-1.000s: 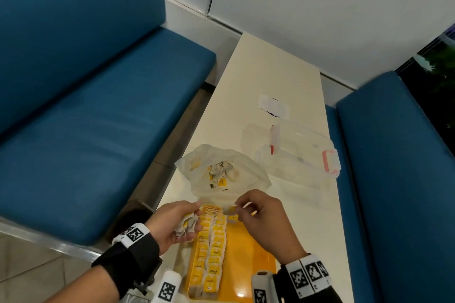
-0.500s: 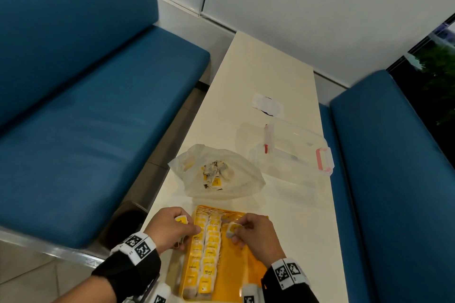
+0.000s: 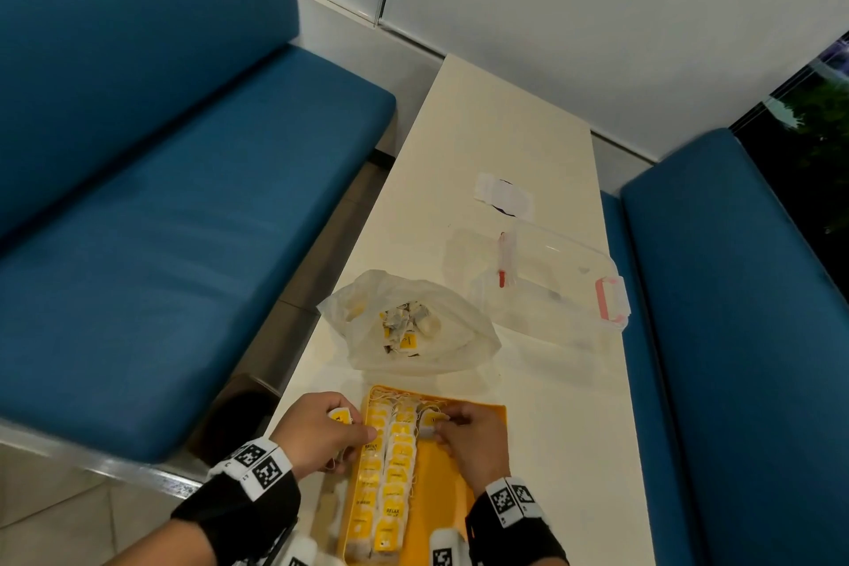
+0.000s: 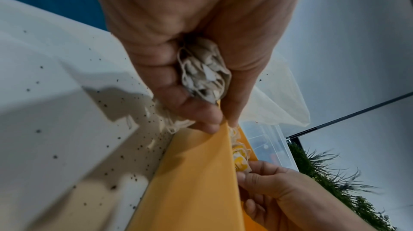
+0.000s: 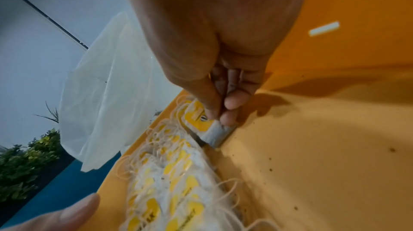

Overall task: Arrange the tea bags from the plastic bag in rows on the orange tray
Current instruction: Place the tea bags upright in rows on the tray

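Observation:
An orange tray (image 3: 448,469) lies at the table's near edge with two rows of yellow-tagged tea bags (image 3: 390,473) along its left side. My right hand (image 3: 452,425) pinches one tea bag (image 5: 206,121) and holds it down at the tray's far end, right of the second row. My left hand (image 3: 340,423) rests at the tray's left rim (image 4: 208,173) and grips a bunch of tea bags (image 4: 204,74). The plastic bag (image 3: 406,326), open and holding a few more tea bags, lies just beyond the tray.
A clear plastic box with pink latches (image 3: 551,280) stands to the right of the plastic bag. A small white wrapper (image 3: 503,193) lies farther up the cream table (image 3: 565,450). Blue benches (image 3: 161,221) flank the table on both sides.
Both hands came down from above the tray's far end onto the tray. The right hand brought its tea bag down to the tray floor beside the second row.

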